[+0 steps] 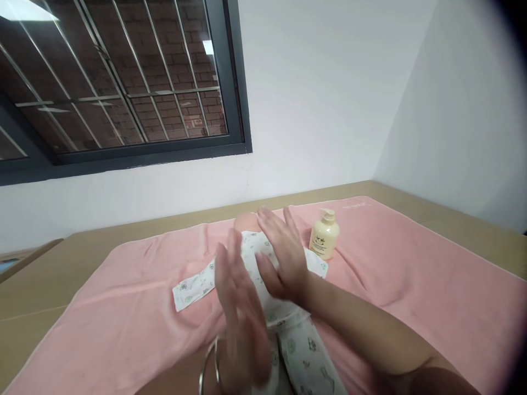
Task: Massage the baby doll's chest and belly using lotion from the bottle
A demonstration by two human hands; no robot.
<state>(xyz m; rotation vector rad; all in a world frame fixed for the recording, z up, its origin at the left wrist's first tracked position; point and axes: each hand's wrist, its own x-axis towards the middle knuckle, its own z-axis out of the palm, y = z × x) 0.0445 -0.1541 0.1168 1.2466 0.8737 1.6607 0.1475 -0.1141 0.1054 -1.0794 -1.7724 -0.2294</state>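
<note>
A baby doll in a white printed suit (305, 351) lies on a pink towel (411, 274); its head (246, 221) shows just past my fingers. My right hand (280, 258) hovers flat over the doll's chest, fingers apart, holding nothing. My left hand (241, 318), blurred, with a bangle on the wrist, is held edge-on beside the right, over the doll's middle, fingers straight and empty. One sleeve of the suit (193, 285) stretches out to the left.
A cream pump bottle (324, 235) stands upright on the towel just right of the doll's head. The towel covers a tan table (53, 274) set against a white wall. A barred dark-framed window (115, 82) is at upper left.
</note>
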